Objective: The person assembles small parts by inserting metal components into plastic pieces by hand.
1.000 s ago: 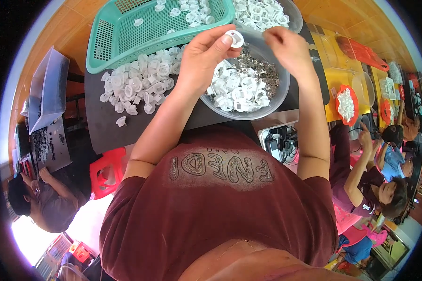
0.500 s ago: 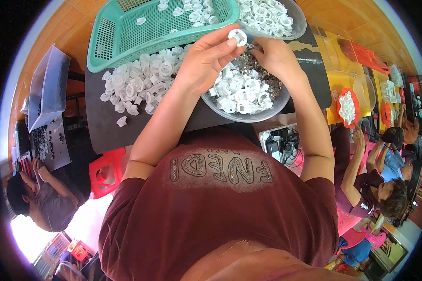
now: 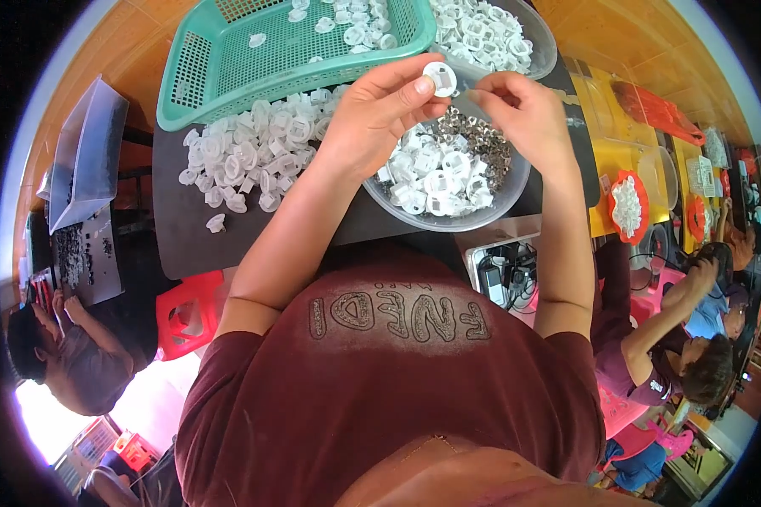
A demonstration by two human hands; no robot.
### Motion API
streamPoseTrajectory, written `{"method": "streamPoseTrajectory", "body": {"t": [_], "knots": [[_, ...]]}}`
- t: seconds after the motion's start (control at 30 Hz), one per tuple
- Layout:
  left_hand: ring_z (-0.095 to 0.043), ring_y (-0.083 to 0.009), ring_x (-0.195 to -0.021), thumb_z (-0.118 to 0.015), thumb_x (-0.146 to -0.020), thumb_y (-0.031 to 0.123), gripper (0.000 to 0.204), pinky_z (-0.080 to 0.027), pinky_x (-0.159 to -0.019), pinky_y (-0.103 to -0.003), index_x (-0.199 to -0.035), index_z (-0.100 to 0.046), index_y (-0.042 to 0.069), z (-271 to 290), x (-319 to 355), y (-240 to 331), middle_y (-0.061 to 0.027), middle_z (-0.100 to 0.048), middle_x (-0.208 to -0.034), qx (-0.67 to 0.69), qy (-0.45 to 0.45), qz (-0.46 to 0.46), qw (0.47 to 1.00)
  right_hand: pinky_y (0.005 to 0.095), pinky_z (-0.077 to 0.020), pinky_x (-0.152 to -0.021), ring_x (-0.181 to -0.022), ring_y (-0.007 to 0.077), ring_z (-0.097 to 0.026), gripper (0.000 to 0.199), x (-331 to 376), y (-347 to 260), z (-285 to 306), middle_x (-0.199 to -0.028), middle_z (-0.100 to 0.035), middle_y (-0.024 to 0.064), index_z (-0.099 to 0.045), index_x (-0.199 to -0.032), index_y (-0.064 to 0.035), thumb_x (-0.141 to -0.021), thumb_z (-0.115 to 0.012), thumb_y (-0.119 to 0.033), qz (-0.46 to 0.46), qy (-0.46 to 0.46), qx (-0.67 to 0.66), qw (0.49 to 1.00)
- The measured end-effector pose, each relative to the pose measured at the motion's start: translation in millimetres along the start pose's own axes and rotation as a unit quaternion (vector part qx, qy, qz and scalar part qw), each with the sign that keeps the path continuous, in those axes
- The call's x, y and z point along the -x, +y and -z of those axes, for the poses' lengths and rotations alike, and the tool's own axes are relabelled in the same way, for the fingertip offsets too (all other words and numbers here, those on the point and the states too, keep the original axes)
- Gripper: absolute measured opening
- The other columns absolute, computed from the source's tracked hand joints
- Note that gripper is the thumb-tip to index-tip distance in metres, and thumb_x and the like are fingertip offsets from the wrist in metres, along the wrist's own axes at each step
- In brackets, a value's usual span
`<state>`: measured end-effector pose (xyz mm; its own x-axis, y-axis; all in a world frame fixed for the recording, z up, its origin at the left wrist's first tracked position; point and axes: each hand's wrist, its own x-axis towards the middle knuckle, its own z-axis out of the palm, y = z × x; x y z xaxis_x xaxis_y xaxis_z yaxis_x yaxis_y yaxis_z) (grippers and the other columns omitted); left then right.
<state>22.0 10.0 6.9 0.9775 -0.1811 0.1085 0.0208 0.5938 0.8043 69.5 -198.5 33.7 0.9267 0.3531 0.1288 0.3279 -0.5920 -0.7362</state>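
I read the left hand (image 3: 385,106) as pinched closed on one white disc (image 3: 440,79), held above the near bowl (image 3: 457,222). The right hand (image 3: 524,114) is just beside it, fingertips drawn together; I cannot tell whether they hold anything. Caution: a weak edge grip could let the disc slip and, I judge, mix with the white parts (image 3: 440,173) or metal pieces (image 3: 488,145) below. Count: near bowl, one; far bowl (image 3: 552,63), one; green basket (image 3: 173,89), one; stray part (image 3: 216,223), one. Heaped items overlap too densely for me to count.
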Motion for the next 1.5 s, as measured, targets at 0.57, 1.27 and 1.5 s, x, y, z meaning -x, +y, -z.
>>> {"method": "streamPoseTrajectory", "body": {"t": [0.57, 1.27, 1.5], "knots": [[-0.062, -0.0180, -0.103, -0.069, -0.087, 0.008, 0.042, -0.052, -0.093, -0.036, -0.127, -0.058, -0.001, -6, 4, -1, -0.0097, -0.065, -0.111, -0.087, -0.051, -0.009, 0.995, 0.0321, -0.0523, -0.063, -0.075, 0.0238, -0.063, 0.019, 16, -18, 0, -0.089, -0.063, 0.0066, -0.068, -0.092, -0.0059, -0.075, -0.072, 0.001, 0.386, 0.133, 0.033, 0.912], [-0.062, -0.0163, -0.098, -0.071, -0.085, 0.004, 0.032, -0.051, -0.086, -0.031, -0.117, -0.066, 0.001, -7, 7, -7, -0.0059, -0.064, -0.105, -0.091, -0.084, -0.080, 0.989, 0.0199, -0.0382, -0.046, -0.054, 0.0049, -0.051, 0.026, 29, -30, -18, -0.070, -0.057, -0.0004, -0.057, -0.107, -0.0027, -0.084, -0.070, -0.003, 0.027, -0.016, -0.498, 0.867], [-0.064, -0.0196, -0.088, -0.067, -0.090, 0.013, 0.041, -0.054, -0.076, -0.032, -0.128, -0.057, -0.001, -10, 9, -3, -0.0118, -0.065, -0.106, -0.117, -0.061, -0.048, 0.990, 0.0182, -0.0345, -0.045, -0.053, 0.0036, -0.049, 0.019, 23, -25, -22, -0.067, -0.056, -0.0018, -0.061, -0.102, -0.0027, -0.087, -0.071, -0.010, 0.034, -0.043, -0.466, 0.883]]}}
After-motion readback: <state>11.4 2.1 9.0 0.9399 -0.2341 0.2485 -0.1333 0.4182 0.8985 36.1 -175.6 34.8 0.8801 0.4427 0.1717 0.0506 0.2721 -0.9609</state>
